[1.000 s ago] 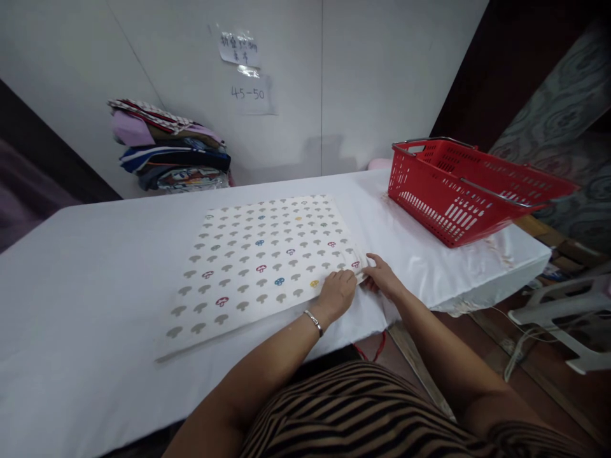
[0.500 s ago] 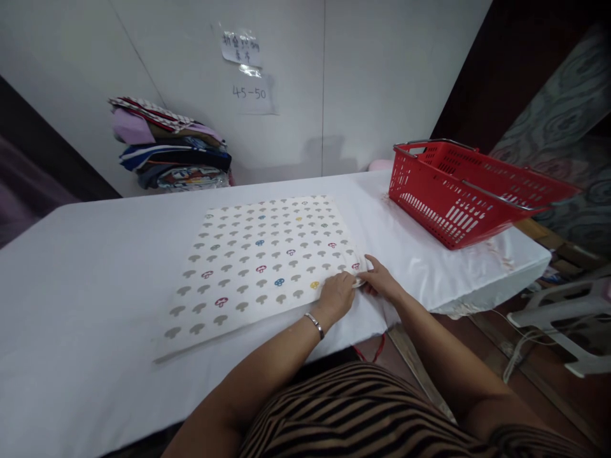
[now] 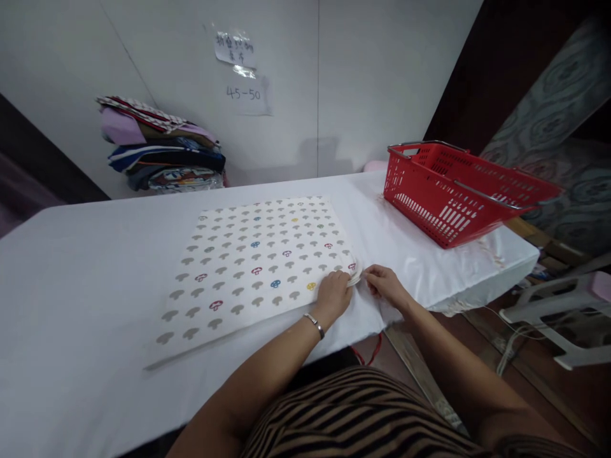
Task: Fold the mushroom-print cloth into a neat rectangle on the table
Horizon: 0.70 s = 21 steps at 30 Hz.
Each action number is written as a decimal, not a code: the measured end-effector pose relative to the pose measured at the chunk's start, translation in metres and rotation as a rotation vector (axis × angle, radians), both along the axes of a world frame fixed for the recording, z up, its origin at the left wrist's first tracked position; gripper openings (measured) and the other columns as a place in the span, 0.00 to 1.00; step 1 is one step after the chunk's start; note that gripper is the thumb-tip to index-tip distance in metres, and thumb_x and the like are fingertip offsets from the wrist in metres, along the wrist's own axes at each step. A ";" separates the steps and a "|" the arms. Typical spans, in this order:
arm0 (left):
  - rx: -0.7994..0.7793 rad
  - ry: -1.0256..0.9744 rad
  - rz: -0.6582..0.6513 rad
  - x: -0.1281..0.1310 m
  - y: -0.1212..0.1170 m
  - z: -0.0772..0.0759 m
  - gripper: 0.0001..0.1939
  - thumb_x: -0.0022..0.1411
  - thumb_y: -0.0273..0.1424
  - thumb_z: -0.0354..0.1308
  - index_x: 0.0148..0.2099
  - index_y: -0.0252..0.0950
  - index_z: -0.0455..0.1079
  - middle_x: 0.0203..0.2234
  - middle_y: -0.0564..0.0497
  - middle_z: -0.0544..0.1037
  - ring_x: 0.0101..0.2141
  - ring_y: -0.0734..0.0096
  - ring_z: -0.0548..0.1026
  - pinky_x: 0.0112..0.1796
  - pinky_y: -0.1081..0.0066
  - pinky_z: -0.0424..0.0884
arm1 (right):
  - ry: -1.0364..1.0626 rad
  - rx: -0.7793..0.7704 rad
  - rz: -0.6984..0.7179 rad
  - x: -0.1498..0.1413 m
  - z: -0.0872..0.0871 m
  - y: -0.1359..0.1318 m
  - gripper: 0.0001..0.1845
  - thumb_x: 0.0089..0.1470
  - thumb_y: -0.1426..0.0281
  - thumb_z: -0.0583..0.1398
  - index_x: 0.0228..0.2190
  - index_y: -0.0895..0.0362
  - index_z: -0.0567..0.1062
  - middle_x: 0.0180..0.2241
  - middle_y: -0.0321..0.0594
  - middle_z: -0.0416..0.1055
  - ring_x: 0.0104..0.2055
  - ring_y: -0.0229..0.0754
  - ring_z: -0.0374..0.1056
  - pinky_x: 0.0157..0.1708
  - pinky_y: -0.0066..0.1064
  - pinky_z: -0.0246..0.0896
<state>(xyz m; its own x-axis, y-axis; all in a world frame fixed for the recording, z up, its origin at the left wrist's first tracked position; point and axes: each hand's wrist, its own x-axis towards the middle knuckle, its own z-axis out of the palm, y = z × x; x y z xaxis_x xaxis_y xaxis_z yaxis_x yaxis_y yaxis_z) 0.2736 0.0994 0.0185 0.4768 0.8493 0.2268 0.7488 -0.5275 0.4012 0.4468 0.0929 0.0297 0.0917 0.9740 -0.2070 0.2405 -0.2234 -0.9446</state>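
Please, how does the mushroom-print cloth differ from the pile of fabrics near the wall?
The mushroom-print cloth lies flat and wide; the pile of fabrics is stacked high. The cloth is white with small mushrooms, while the pile mixes lilac, blue, dark and checked pieces. The left hand touches the cloth; no hand touches the pile.

Relative to the red basket (image 3: 458, 197), the stack of folded fabrics (image 3: 162, 146) lies to the left, the white stool (image 3: 563, 312) to the lower right.
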 end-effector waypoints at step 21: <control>0.013 0.078 -0.022 -0.001 -0.003 0.002 0.07 0.59 0.26 0.52 0.41 0.37 0.65 0.39 0.48 0.70 0.42 0.64 0.66 0.40 0.65 0.63 | -0.018 -0.190 -0.048 -0.006 -0.010 0.007 0.12 0.49 0.67 0.57 0.18 0.57 0.65 0.12 0.29 0.61 0.11 0.30 0.55 0.11 0.22 0.43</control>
